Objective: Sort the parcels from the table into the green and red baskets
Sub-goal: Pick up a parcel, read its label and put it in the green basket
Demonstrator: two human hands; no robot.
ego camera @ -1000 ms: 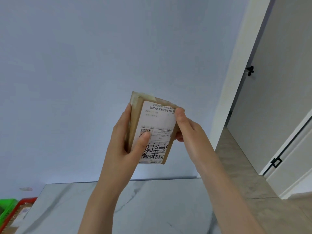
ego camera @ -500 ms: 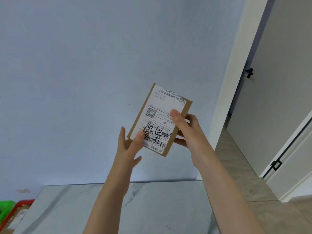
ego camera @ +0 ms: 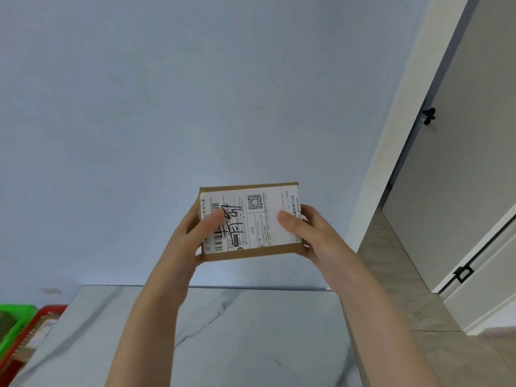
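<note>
A small flat cardboard parcel [ego camera: 250,223] is held up in the air above the marble surface [ego camera: 223,331], roughly at the centre of the view, label toward the camera. The left hand [ego camera: 192,236] clasps its 9 o'clock end and the right hand [ego camera: 312,233] its 3 o'clock end, thumbs pressed on the white shipping label [ego camera: 251,219], the other fingers wrapped behind. It looks light and stiff: the edges stay straight under the grip, with no sag. The paper label is probably smoother than the bare card, so the brown edges give the surer hold. The short ends suit a two-handed carry; one hand across the narrow width should do as well. The green basket [ego camera: 16,322] and red basket [ego camera: 42,317] sit at 8 o'clock, beside the surface's left edge.
</note>
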